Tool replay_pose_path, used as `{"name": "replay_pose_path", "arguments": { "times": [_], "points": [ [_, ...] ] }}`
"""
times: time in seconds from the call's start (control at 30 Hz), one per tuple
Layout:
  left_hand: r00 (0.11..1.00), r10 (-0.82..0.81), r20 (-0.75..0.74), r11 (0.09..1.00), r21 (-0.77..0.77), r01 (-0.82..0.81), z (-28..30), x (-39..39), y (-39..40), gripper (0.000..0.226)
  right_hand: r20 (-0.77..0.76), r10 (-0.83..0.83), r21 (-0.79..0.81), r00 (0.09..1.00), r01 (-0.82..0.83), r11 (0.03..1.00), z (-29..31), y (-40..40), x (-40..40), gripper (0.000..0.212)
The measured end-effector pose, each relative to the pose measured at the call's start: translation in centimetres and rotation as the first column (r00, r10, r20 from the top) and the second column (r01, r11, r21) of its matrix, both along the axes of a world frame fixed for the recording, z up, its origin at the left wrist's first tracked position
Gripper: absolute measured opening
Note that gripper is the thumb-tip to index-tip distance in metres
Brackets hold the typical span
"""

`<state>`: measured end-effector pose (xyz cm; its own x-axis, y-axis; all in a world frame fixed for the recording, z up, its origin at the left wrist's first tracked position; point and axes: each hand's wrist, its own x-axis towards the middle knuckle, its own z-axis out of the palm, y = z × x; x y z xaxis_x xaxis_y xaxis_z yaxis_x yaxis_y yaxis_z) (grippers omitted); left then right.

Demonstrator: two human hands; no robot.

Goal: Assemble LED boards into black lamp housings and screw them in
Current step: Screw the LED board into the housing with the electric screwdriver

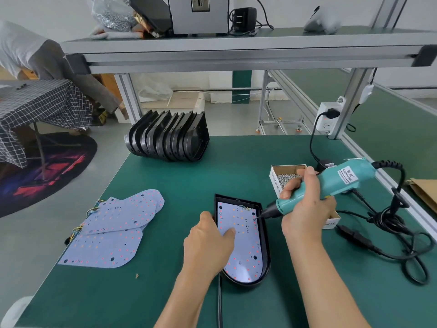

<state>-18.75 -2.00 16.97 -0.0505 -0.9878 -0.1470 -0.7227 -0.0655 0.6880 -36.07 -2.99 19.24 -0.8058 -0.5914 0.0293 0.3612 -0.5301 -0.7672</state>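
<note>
Fingers [296,185] of the right hand [305,209] curl round the teal electric screwdriver [331,183], whose dark tip touches the LED board [241,242] near its 2 o'clock edge. That white board lies inside a black lamp housing [266,237] flat on the green worktop [212,176]. At the housing's 9 o'clock side the left hand [208,245] grips its rim, thumb pressing on the board. Just behind the right hand, at 1 o'clock, an open cardboard box of screws [287,177] sits. Loose LED boards [113,228] overlap at 9 o'clock, well apart. A row of empty black housings [168,138] stands on edge at 11 o'clock. Black cable [399,223] coils at 3 o'clock.
</note>
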Motion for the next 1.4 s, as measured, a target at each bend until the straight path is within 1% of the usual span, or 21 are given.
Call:
{"name": "replay_pose_path", "arguments": {
  "times": [0.07,0.27,0.4,0.57,0.67,0.83,1.4],
  "points": [
    [1.0,-0.001,0.002,1.0,-0.006,0.001,0.1,-0.1,0.1,0.035,-0.001,0.003,-0.005,1.0,-0.003,1.0,-0.1,-0.1,0.0,0.028],
    [0.999,-0.002,0.035,1.0,-0.025,0.003,0.2,-0.2,0.2,0.035,-0.024,-0.002,-0.003,1.0,0.001,1.0,-0.3,-0.2,0.0,0.031],
    [0.998,-0.002,0.055,0.999,-0.036,0.004,0.3,-0.3,0.2,0.034,-0.082,-0.001,-0.004,0.997,0.001,1.0,-0.5,-0.2,0.1,0.031],
    [0.997,-0.011,0.071,1.0,-0.014,0.012,0.5,-0.4,0.1,0.033,-0.154,-0.017,0.015,0.988,0.02,1.0,-0.4,-0.3,0.2,0.026],
    [0.998,-0.008,0.07,1.0,-0.012,0.009,0.5,-0.4,0.1,0.033,-0.176,-0.02,0.025,0.984,0.025,0.999,-0.1,-0.5,0.4,0.019],
    [0.997,-0.012,0.07,1.0,-0.023,0.014,0.6,-0.5,0.1,0.032,-0.224,-0.011,0.035,0.974,0.019,0.999,0.0,-0.5,0.6,0.023],
    [0.997,-0.011,0.072,1.0,-0.007,0.011,1.0,-0.5,0.3,0.034,-0.237,0.01,0.031,0.971,-0.002,1.0,-0.6,-0.8,0.3,0.03]
  ]
}}
